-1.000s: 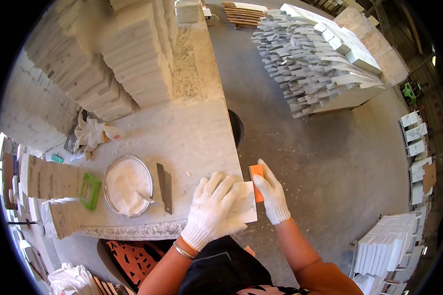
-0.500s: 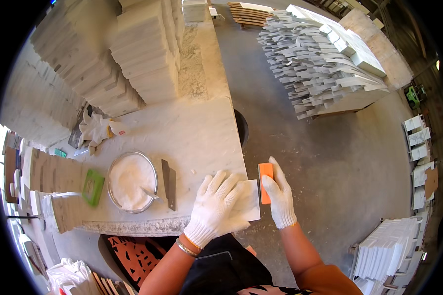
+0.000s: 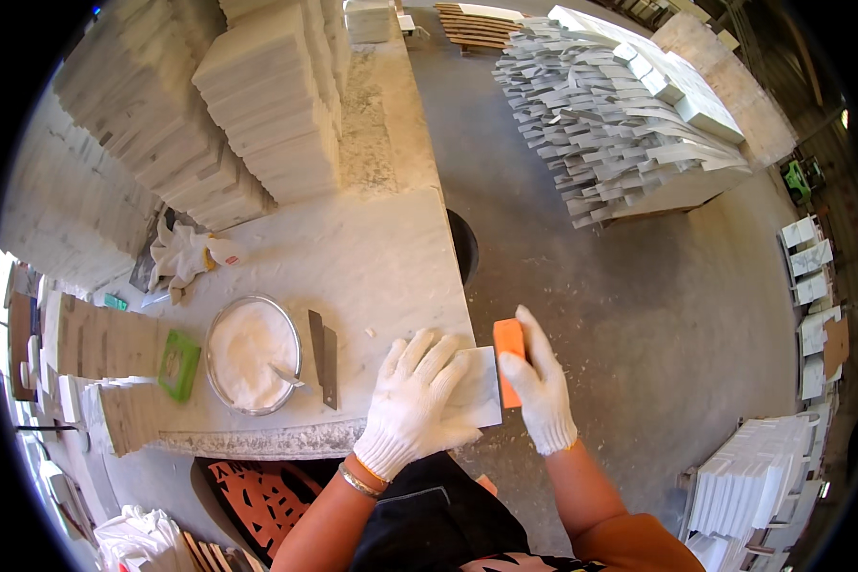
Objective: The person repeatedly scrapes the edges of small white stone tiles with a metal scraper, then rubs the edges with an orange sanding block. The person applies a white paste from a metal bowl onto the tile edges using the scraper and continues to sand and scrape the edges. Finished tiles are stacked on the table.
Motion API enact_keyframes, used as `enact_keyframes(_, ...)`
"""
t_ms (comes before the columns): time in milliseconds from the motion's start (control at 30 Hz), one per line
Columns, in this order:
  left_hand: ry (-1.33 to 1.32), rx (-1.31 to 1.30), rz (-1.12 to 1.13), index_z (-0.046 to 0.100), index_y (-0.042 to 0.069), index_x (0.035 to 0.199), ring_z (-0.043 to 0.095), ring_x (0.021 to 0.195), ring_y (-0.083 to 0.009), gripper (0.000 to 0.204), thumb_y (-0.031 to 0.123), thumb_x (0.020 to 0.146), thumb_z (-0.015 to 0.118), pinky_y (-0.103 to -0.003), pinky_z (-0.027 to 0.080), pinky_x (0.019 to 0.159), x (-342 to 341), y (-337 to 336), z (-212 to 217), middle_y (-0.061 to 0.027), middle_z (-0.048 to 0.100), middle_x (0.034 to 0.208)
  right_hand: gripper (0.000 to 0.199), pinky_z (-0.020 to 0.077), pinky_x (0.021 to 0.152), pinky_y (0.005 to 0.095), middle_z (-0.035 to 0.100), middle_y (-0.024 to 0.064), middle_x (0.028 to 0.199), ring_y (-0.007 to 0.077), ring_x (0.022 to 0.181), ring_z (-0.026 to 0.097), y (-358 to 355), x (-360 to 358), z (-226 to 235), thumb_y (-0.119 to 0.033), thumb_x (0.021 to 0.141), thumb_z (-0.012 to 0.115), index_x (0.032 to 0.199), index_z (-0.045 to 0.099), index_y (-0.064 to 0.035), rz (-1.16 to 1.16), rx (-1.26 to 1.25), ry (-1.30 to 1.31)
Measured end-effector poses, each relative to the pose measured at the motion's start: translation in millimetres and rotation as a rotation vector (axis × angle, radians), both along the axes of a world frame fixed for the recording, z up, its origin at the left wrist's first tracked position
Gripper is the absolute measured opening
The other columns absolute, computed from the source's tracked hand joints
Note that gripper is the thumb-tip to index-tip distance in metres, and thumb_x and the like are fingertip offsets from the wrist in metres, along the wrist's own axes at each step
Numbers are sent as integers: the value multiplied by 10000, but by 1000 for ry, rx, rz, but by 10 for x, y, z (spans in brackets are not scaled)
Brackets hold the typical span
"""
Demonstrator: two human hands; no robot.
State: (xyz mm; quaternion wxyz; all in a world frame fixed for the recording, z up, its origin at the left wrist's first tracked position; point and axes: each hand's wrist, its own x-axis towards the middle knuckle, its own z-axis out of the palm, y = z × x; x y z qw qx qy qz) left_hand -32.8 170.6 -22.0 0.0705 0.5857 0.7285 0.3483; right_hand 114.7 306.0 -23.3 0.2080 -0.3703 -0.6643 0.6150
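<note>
Grey floor (image 3: 629,305), spreading off to the right, dotted with pale chips near the work. Pale stone surface (image 3: 381,253), stretching forward and left. Tall tile stacks (image 3: 267,105) on the far left part; layered pile of stone strips (image 3: 582,124) across the floor, well apart.

Left hand (image 3: 413,405), gloved white: laid flat, palm down, fingers slightly spread over a pale tile (image 3: 479,389). Sound bracing, by the look: press down through the palm, fingertips well back from the outer edge, to prevent sliding or tipping.

Metal-rimmed bowl (image 3: 207,357) of white powder, left of the left hand, handle of some tool poking out.

Right hand (image 3: 545,396), gloved likewise: closed around an orange block (image 3: 511,362), thumb on the near side.

Tile: near the surface's front right corner, partly hidden under the left hand, right end jutting past the edge. Useful overhang for reaching the edge, probably; best not lengthened, for fear of rocking.

Pair of flat metal blades (image 3: 323,362), just beside the bowl. Block: long side roughly along the tile's right edge, very near; cannot tell whether touching. For an even finish, likely best to set squarely against the edge, stroke lengthwise with steady light pressure, and ease off at the corners to avoid chipping.

Smallest noted: pale chip (image 3: 370,333), beyond the left fingers.
</note>
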Motion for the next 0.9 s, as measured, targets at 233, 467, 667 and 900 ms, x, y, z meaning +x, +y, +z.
enact_keyframes(233, 2, -25, -28, 635, 89, 1230, 522, 1271, -362, 827, 332, 478, 881, -516, 426, 1044, -6, 15, 21, -96, 594, 1329, 685, 358, 1154, 314, 483, 138, 1551, 179, 1398, 465, 151, -120, -287, -279, 1015, 636, 1570, 375, 28, -50, -109, 27)
enact_keyframes(467, -2, -19, -9, 633, 105, 1212, 530, 1236, -347, 808, 291, 466, 881, -496, 436, 1015, 1, 13, -5, -89, 593, 1306, 704, 352, 1160, 317, 492, 155, 1538, 197, 1398, 470, -43, 37, -39, -261, 993, 657, 1571, 372, 22, 16, -2, 28)
enact_keyframes(667, 26, -57, -24, 632, 80, 1251, 522, 1277, -370, 849, 366, 492, 882, -527, 416, 1065, 9, 10, 29, -106, 592, 1343, 709, 332, 1184, 327, 461, 131, 1574, 208, 1433, 439, 232, -133, -313, -312, 1006, 624, 1567, 370, 40, 21, 32, -90)
enact_keyframes(900, -5, 0, -13, 632, 95, 1195, 533, 1239, -345, 783, 282, 475, 878, -501, 440, 1009, -2, 27, -11, -90, 597, 1294, 738, 312, 1183, 304, 451, 130, 1570, 176, 1437, 422, -34, 36, -57, -305, 1006, 646, 1583, 339, 38, 14, -62, 47)
